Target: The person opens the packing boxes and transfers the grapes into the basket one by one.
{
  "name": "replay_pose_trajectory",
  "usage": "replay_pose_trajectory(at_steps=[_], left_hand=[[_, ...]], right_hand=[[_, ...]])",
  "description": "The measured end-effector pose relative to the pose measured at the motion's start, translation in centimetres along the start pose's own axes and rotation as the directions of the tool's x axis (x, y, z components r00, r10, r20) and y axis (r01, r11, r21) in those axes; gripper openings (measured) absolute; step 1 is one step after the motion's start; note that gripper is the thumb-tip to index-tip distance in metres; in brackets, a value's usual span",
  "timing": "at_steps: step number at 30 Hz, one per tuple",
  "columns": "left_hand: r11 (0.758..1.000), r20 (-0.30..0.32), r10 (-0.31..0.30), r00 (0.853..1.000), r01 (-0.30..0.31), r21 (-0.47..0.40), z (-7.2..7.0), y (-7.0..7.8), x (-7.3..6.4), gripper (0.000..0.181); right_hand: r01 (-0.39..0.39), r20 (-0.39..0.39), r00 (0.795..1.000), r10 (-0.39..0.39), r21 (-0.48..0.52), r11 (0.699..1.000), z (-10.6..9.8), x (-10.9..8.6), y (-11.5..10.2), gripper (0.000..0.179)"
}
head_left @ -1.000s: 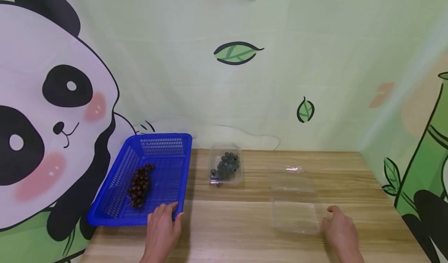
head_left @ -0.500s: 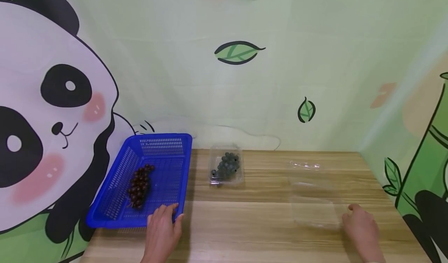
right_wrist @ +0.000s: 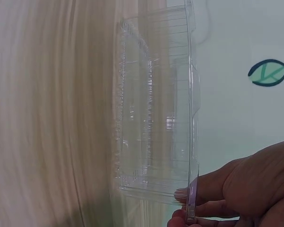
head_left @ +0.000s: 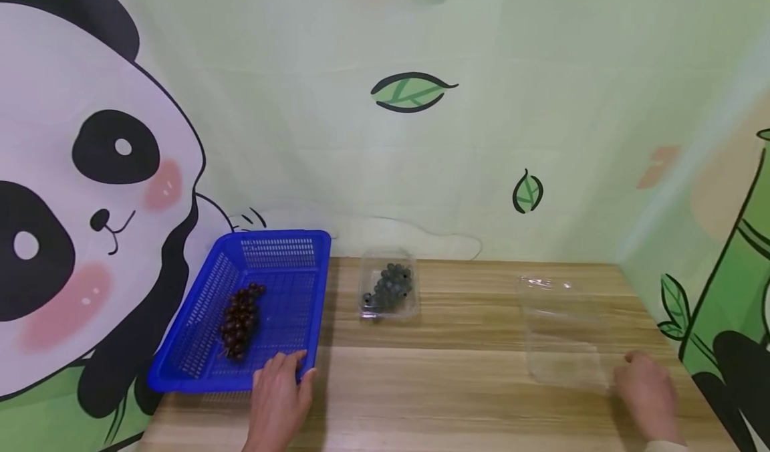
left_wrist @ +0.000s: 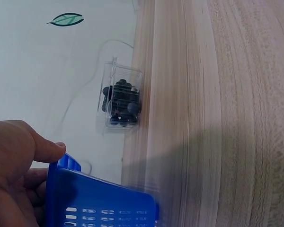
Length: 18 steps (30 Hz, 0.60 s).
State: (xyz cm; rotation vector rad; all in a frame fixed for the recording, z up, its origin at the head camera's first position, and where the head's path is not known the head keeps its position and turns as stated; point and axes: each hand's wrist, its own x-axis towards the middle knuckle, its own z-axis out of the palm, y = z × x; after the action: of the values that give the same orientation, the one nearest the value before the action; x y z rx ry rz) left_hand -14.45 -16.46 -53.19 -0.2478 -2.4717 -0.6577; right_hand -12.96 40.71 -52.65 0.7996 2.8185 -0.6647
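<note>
Blue plastic makes up the slotted basket (head_left: 290,305) at eight o'clock in the head view, and a bunch of dark red grapes (head_left: 240,321) lies in it, toward its nine o'clock side. At the basket's five o'clock corner the left hand (head_left: 279,395) grips the rim; the left wrist view shows the thumb on top of the edge and the other fingers partly hidden behind it. At six o'clock, near the far edge of the wooden tabletop (head_left: 421,385), a clear plastic box (head_left: 368,271) holds a bunch of black grapes (head_left: 390,288) (bluish green from above, almost black in the left wrist view). Well apart from the basket, with the box between them, a see-through container (head_left: 565,331) sits at four o'clock. At its own four o'clock corner the right hand (head_left: 646,392) pinches its rim, thumb on one side and fingertips curled round the other; whether the container touches the table, I cannot tell. Behind everything hangs a pale green backdrop (head_left: 313,104), with a printed panda (head_left: 105,164) at nine o'clock and a leaf (head_left: 415,92) at twelve.
</note>
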Motion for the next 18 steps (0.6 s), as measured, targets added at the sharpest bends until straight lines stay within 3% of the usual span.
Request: replay_pose_trajectory(at_steps=[5, 11, 18], left_hand=[[1.000, 0.011, -0.001, 1.000, 0.001, 0.003, 0.1, 0.1, 0.2, 0.032], [1.000, -0.004, 0.004, 1.000, -0.004, -0.002, -0.1, 0.1, 0.2, 0.032], [0.999, -0.037, 0.034, 0.999, -0.034, 0.000, 0.1, -0.3, -0.2, 0.035]], right_hand=[[-0.021, 0.023, 1.000, 0.022, -0.024, 0.999, -0.6, 0.7, 0.8, 0.046], [0.003, -0.044, 0.999, -0.004, -0.030, 1.000, -1.3, 2.4, 1.6, 0.037], [0.016, -0.012, 1.000, -0.016, -0.035, 0.999, -2.6, 4.0, 2.3, 0.027]])
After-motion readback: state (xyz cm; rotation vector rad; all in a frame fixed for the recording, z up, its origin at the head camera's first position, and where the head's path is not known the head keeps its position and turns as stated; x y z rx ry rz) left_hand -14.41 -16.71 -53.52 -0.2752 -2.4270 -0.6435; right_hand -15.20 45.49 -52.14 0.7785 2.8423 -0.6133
